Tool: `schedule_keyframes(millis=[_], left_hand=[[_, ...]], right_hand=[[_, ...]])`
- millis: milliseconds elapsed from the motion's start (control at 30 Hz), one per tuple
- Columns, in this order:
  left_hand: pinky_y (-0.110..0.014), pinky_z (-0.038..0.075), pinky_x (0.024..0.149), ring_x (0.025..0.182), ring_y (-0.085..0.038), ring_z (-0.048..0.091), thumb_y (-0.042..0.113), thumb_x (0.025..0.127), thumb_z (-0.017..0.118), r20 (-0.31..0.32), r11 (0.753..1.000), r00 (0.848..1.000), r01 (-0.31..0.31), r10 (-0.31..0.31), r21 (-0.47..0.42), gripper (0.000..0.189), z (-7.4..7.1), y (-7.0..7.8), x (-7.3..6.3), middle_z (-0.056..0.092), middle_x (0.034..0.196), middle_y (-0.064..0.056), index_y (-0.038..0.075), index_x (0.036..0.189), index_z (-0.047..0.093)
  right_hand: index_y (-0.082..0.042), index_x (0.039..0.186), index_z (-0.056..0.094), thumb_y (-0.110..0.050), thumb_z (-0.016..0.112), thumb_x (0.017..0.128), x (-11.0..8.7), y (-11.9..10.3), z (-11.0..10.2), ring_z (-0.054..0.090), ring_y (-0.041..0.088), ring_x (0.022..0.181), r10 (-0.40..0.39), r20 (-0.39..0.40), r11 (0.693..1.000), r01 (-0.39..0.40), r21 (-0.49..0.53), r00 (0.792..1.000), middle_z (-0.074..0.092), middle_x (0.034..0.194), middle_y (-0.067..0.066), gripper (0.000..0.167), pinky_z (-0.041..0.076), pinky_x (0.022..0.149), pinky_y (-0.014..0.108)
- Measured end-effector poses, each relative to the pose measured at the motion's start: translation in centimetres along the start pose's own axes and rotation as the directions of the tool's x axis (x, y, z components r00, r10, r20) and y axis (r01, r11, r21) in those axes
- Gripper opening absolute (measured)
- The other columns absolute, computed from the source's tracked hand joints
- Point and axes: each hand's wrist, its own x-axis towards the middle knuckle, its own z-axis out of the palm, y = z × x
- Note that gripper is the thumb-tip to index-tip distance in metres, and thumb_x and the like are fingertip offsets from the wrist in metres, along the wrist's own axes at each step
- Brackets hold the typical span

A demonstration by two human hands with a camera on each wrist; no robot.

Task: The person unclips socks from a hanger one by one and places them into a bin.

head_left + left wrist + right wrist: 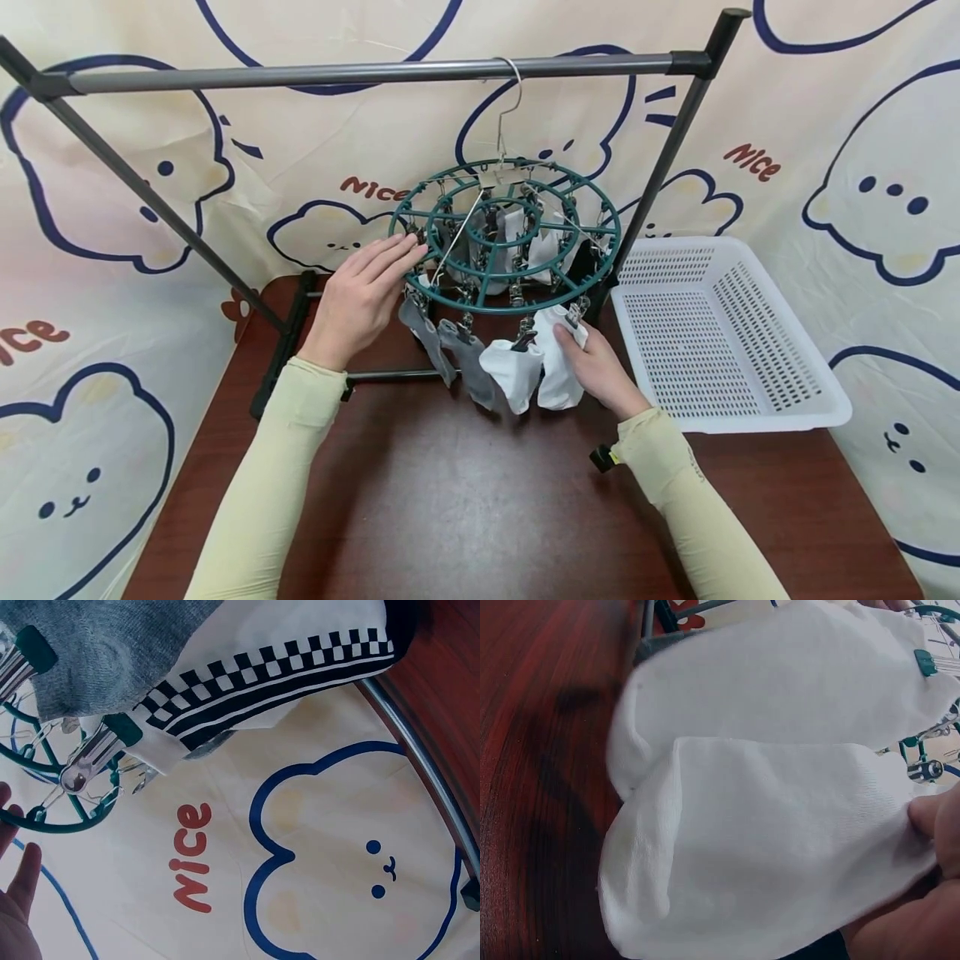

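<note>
A round green clip hanger [487, 275] hangs by its hook from a metal bar, with several socks clipped beneath it. My right hand [600, 367] pinches a white sock [558, 371] near its upper end, at the hanger's front right; the thumb lies on the cloth in the right wrist view. Another white sock [780, 690] hangs right beside it, held by a clip. My left hand [363, 296] rests its straight fingers at the hanger's left rim. Close by hang grey socks [468, 362]. The left wrist view shows a white sock with a black checked band [270, 679].
A dark rack bar [300, 77] on slanted legs spans the back of the brown table [465, 500]. To the right stands a white perforated basket [712, 350]. Behind everything hangs a cartoon-printed cloth [292, 167].
</note>
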Motion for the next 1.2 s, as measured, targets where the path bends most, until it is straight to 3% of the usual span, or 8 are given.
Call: schedule_keyframes(millis=[400,600,833,933,1000,1033,1133,1200], left_hand=[[-0.042,0.035,0.123,0.142,-0.027,0.052,0.012,0.106,0.057,-0.006,1.0,1.0,0.006,-0.006,-0.009,0.042,0.0,0.2,-0.4,0.06,0.149,-0.009,0.015,0.148,0.059],[-0.041,0.033,0.124,0.142,-0.027,0.052,0.011,0.106,0.058,-0.015,1.0,1.0,0.019,-0.019,-0.003,0.042,0.1,0.2,-0.5,0.063,0.145,-0.01,0.016,0.147,0.059],[-0.042,0.032,0.125,0.143,-0.027,0.05,0.009,0.106,0.057,-0.019,0.999,0.999,0.043,-0.043,-0.014,0.042,0.2,0.3,-0.5,0.061,0.148,-0.01,0.014,0.148,0.059],[-0.042,0.032,0.125,0.144,-0.028,0.049,0.008,0.107,0.051,-0.073,0.997,0.995,0.063,-0.065,-0.034,0.041,0.3,1.1,-0.5,0.06,0.149,-0.011,0.012,0.147,0.059],[-0.042,0.036,0.122,0.142,-0.029,0.052,0.004,0.107,0.049,-0.174,0.995,0.981,0.078,-0.089,-0.07,0.04,0.4,2.3,-0.4,0.062,0.146,-0.012,0.01,0.144,0.061],[-0.042,0.039,0.12,0.138,-0.03,0.055,0.002,0.105,0.05,-0.248,0.993,0.964,0.073,-0.094,-0.093,0.039,0.5,3.0,-0.3,0.064,0.142,-0.013,0.009,0.14,0.064],[-0.04,0.051,0.106,0.118,-0.033,0.065,-0.005,0.097,0.053,-0.456,0.992,0.889,-0.016,-0.042,-0.123,0.036,0.8,5.6,0.1,0.071,0.125,-0.015,0.004,0.126,0.07],[-0.04,0.056,0.094,0.105,-0.032,0.068,-0.006,0.09,0.056,-0.52,0.986,0.852,-0.128,0.054,-0.109,0.033,1.2,7.6,0.3,0.073,0.114,-0.015,0.002,0.118,0.072]], right_hand=[[0.001,0.148,0.05,-0.038,0.049,0.11,0.0,0.5,0.2,0.055,0.033,0.133,0.001,-0.009,1.0,-0.002,-0.016,1.0,0.057,0.146,0.024,0.054,0.044,0.112,0.051],[-0.001,0.126,0.063,-0.043,0.054,0.108,-0.3,1.4,0.3,0.067,0.025,0.102,0.062,0.077,0.997,-0.06,-0.039,0.995,0.069,0.118,0.019,0.047,0.055,0.088,0.041],[0.0,0.118,0.067,-0.039,0.056,0.108,-0.6,2.0,0.3,0.071,0.025,0.099,0.076,0.111,0.994,-0.067,-0.082,0.991,0.072,0.114,0.019,0.041,0.059,0.086,0.043],[0.0,0.116,0.067,-0.039,0.055,0.108,-0.7,2.0,0.4,0.071,0.025,0.097,0.072,0.109,0.993,-0.061,-0.098,0.991,0.073,0.111,0.018,0.041,0.059,0.085,0.043],[0.0,0.116,0.067,-0.038,0.055,0.108,-0.7,1.9,0.4,0.071,0.024,0.097,0.07,0.104,0.992,-0.059,-0.108,0.992,0.072,0.111,0.018,0.041,0.058,0.085,0.043],[-0.001,0.116,0.067,-0.039,0.055,0.108,-0.7,1.8,0.5,0.07,0.024,0.097,0.07,0.103,0.992,-0.058,-0.111,0.992,0.072,0.112,0.018,0.041,0.058,0.085,0.043],[0.0,0.12,0.066,-0.039,0.055,0.108,-0.7,1.7,0.5,0.07,0.026,0.099,0.066,0.105,0.992,-0.054,-0.113,0.992,0.072,0.114,0.019,0.042,0.058,0.087,0.045],[0.0,0.121,0.065,-0.04,0.055,0.108,-0.7,1.6,0.5,0.07,0.026,0.1,0.065,0.112,0.993,-0.052,-0.11,0.992,0.071,0.116,0.019,0.043,0.058,0.087,0.045]])
